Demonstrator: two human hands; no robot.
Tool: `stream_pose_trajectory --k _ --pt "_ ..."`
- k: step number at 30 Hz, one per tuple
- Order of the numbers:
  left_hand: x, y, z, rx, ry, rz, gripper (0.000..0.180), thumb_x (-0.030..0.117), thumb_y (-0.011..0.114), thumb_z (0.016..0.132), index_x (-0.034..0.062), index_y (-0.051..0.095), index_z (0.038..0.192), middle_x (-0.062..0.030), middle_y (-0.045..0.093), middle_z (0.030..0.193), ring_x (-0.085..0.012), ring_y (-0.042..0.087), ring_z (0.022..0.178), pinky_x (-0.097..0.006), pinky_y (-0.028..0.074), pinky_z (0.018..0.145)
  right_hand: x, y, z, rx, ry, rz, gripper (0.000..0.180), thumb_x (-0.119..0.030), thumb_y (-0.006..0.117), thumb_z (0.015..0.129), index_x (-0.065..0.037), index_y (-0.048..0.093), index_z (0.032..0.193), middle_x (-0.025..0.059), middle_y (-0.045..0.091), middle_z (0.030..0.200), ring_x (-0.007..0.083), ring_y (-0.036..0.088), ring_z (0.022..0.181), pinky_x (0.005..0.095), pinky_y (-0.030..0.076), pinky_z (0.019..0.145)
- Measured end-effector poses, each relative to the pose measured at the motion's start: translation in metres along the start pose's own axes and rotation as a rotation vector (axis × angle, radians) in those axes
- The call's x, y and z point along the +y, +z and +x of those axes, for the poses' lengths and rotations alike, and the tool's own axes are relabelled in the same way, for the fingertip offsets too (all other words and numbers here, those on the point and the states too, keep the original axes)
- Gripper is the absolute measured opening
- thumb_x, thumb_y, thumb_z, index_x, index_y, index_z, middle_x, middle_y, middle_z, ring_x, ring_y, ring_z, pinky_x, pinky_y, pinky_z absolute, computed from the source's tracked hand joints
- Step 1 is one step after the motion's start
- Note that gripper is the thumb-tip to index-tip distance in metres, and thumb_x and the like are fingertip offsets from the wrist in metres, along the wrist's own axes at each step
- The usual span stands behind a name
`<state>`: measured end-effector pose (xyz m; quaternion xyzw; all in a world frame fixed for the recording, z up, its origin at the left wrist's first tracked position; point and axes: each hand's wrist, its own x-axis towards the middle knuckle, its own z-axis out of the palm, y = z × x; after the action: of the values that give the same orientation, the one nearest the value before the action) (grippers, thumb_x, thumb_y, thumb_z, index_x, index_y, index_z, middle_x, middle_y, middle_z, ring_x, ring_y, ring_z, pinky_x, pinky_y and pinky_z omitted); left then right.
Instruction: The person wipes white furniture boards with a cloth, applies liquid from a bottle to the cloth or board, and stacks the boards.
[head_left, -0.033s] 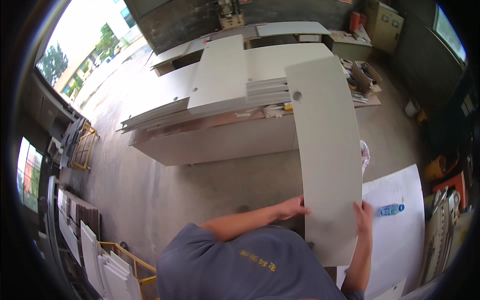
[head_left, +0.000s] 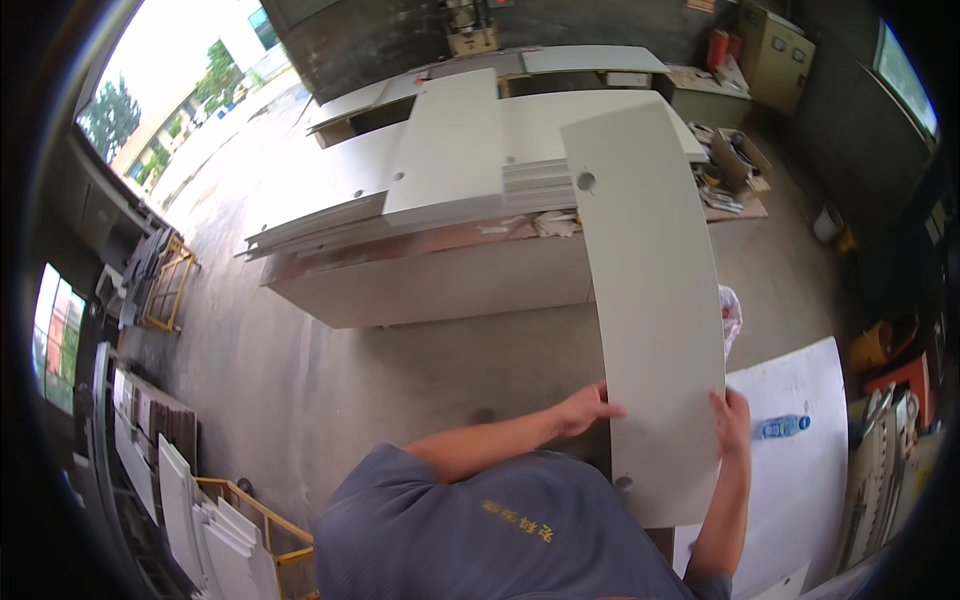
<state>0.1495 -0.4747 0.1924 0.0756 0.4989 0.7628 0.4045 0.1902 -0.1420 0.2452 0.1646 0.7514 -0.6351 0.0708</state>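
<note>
A long white panel [head_left: 655,290] is held out lengthwise in front of me, its far end raised over the workbench. One dark round hole [head_left: 586,181] shows near its far end and another [head_left: 624,485] near its close end. My left hand [head_left: 590,408] grips the panel's left edge, thumb on the top face. On the opposite edge my right hand [head_left: 733,418] is closed too, with its thumb on top. The fingers of both hands are partly hidden beneath the panel.
Ahead is a workbench [head_left: 430,285] with stacked white panels [head_left: 450,150]. A blue-labelled bottle [head_left: 783,427] lies on a white sheet [head_left: 780,500] at right. Behind the panel is a plastic bag [head_left: 731,318]. A yellow-framed cart [head_left: 275,520] with boards stands at lower left.
The panel's far end has swung slightly left and up. The hole at its near end now shows clearly. Both hands keep their hold on the edges.
</note>
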Motion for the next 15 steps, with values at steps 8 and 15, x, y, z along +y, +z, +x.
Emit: stream_pose_trajectory --k 8,15 --pt "0.169 -0.195 -0.053 0.316 0.285 -0.349 0.035 0.003 0.068 0.095 0.0009 0.061 0.129 -0.0084 0.071 0.121 -0.0195 0.069 0.111 -0.038 0.057 0.101 -0.131 0.163 0.055 -0.374 -0.234 -0.378 0.065 -0.027 0.073 0.094 0.004 0.050 0.145 0.0127 0.064 0.136 0.0215 0.059 0.125 0.0365 0.045 0.108" --pt "0.290 -0.344 -0.098 0.406 0.468 -0.379 0.041 0.008 0.062 0.100 0.0007 0.050 0.139 -0.0133 0.064 0.128 -0.0231 0.068 0.110 -0.041 0.058 0.095 -0.198 0.344 0.131 -0.489 -0.093 0.110 0.059 -0.024 0.071 0.096 0.006 0.051 0.143 0.0108 0.066 0.131 0.0170 0.063 0.117 0.0327 0.050 0.102"
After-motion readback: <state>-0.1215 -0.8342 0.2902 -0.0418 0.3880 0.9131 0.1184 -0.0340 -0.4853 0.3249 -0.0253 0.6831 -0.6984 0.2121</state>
